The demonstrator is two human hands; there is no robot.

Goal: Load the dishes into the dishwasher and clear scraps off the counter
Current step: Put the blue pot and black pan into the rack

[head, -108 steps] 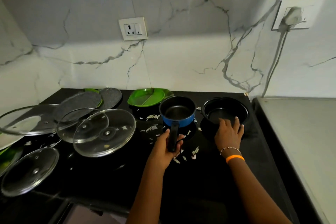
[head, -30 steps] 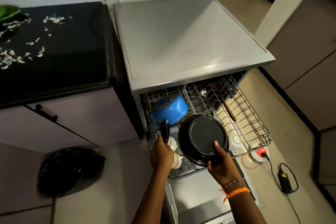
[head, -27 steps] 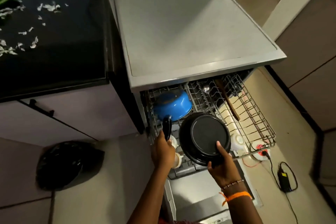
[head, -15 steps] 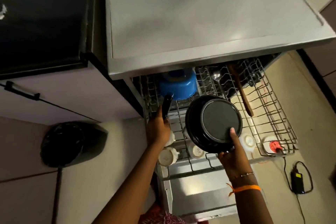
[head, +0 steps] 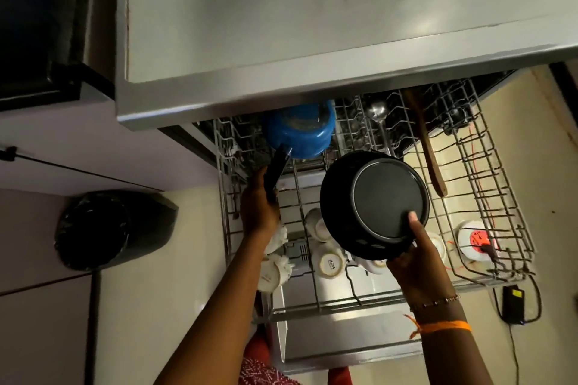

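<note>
The dishwasher's wire rack [head: 497,197] is pulled out below the steel top. A blue saucepan [head: 297,131] lies upside down at the rack's back left, partly under the top edge. My left hand [head: 258,206] grips its black handle. My right hand [head: 416,256] holds a black pot [head: 375,203] upside down over the middle of the rack, thumb pressed on its flat base. White cups [head: 328,262] sit on a lower level beneath the pot. A wooden spatula [head: 427,147] and a steel ladle [head: 378,116] lie in the rack.
The dishwasher's steel top [head: 312,15] overhangs the rack's back. A black counter edge [head: 40,25] is at the upper left. A black-lined bin [head: 103,228] stands on the floor to the left. A power strip [head: 475,241] and an adapter with cable [head: 513,303] lie on the floor at right.
I carried the saucepan and pot from the counter to the dishwasher. In the last second the blue saucepan went further back in the rack, and the black pot moved slightly in over it.
</note>
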